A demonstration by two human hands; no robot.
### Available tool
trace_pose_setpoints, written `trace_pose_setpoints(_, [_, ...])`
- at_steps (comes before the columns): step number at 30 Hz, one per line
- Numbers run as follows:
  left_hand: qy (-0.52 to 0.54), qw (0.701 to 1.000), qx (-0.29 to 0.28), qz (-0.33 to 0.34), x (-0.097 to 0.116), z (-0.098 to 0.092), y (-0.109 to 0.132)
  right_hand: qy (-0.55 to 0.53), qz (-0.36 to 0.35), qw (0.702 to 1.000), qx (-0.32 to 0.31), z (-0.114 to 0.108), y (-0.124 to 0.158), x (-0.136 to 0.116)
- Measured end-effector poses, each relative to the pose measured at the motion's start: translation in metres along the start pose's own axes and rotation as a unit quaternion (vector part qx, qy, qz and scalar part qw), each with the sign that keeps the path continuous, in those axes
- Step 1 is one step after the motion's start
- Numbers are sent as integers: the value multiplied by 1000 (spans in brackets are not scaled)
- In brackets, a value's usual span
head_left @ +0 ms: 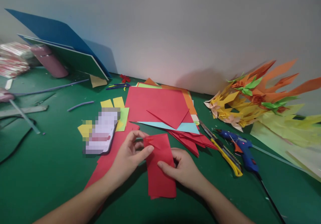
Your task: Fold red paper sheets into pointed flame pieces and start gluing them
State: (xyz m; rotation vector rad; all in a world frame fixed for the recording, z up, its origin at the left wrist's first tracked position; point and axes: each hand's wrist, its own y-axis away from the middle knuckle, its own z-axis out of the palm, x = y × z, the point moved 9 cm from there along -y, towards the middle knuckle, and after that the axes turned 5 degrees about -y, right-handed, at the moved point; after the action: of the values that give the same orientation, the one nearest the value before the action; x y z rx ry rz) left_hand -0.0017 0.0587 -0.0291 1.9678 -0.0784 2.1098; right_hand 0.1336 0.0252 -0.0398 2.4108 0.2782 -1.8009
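Note:
A folded piece of red paper (162,177) is held upright between both hands, above the green table. My left hand (134,150) pinches its upper left corner, thumb in front and fingers behind. Along the right edge, my right hand (182,168) grips the same paper with the thumb on its face. Behind it lies a stack of coloured sheets, the top one a large red sheet (155,100). Several folded red pieces (192,140) lie at the stack's front right. More red paper (112,150) lies under my left wrist, beside a phone (101,133) with a blurred screen.
On the right are a yellow utility knife (227,157), a blue glue gun (247,147) with its cord, and orange and yellow paper flowers (250,96). At the left stand a pink bottle (50,61) and leaning boards (75,56). Yellow paper pieces (118,102) lie near the phone.

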Motion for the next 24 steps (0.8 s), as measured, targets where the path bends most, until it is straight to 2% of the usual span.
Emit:
trace_pose_setpoints(4, [-35,999,-3,3,1,1,1,41,-18,999,3,2,0,-2])
trace_pose_setpoints(9, [-52,998,22,5,3,-5,1,79,-25,997,3,3,-1,-3])
trace_pose_setpoints(24, [-48,998,34,-15,-1,-8,2,71,-32,997,-1,2,0,-4])
